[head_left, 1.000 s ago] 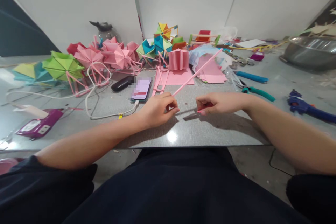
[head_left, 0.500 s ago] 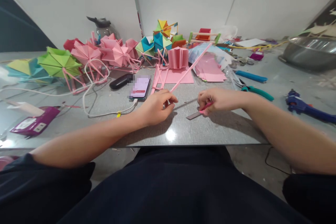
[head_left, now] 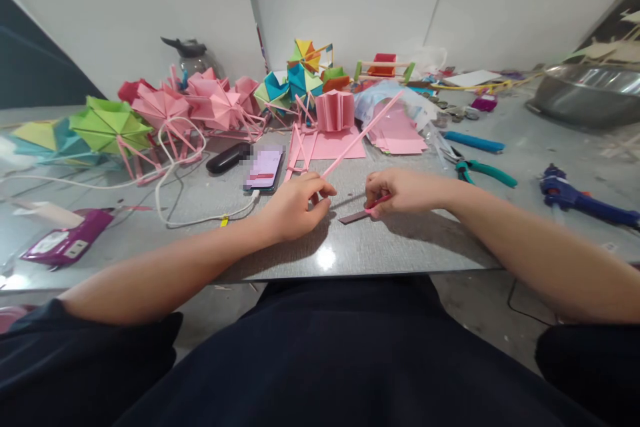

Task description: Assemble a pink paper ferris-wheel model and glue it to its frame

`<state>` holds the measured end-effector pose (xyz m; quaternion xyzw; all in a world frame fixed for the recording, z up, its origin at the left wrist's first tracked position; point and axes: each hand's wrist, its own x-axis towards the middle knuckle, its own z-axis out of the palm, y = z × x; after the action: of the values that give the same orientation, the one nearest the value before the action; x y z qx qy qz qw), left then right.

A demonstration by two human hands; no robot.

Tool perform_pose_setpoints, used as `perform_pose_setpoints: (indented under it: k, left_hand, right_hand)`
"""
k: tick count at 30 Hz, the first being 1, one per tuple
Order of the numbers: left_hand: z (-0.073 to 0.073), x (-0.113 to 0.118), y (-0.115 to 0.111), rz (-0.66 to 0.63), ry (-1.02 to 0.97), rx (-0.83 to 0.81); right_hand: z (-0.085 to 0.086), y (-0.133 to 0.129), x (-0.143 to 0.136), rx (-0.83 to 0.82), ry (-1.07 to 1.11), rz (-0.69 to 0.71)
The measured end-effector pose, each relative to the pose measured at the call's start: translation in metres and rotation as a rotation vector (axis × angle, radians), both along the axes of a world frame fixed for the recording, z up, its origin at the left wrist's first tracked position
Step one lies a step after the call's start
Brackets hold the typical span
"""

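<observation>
Pinching a long pink paper stick (head_left: 360, 137) at its near end, the left hand (head_left: 295, 203) is angling it toward one o'clock above the desk (head_left: 400, 247), while the right hand (head_left: 400, 190) is clamping a small pink-handled blade (head_left: 361, 213). A slipping cut could be nicking fingertips (head_left: 327, 192) close by.

Left hand (head_left: 295, 203) pinching pink stick (head_left: 361, 135), right hand (head_left: 400, 191) alongside

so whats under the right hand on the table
A short pink strip pinched in the right hand, and a dark flat strip poking out on the grey table. The hand covers how far either one runs.
</observation>
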<state>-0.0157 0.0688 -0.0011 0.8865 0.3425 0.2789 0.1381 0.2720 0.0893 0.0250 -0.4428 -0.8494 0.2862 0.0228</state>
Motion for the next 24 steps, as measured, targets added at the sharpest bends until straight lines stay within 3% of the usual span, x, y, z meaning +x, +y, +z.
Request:
perform_pose_setpoints:
  k: [6, 14, 20, 24]
  left_hand:
    - [0.002, -0.001, -0.001, -0.006, 0.006, 0.011]
    - [0.002, 0.0, -0.001, -0.012, -0.005, 0.0]
    - [0.003, -0.001, -0.002, -0.008, 0.01, 0.029]
    - [0.004, -0.002, -0.002, -0.007, 0.023, 0.045]
  right_hand:
    - [0.008, 0.005, 0.008, -0.127, -0.026, 0.019]
    - [0.004, 0.005, 0.005, -0.038, -0.013, -0.029]
    - [0.001, 0.004, 0.003, -0.058, 0.03, -0.044]
    - [0.004, 0.009, 0.009, -0.155, 0.04, -0.006]
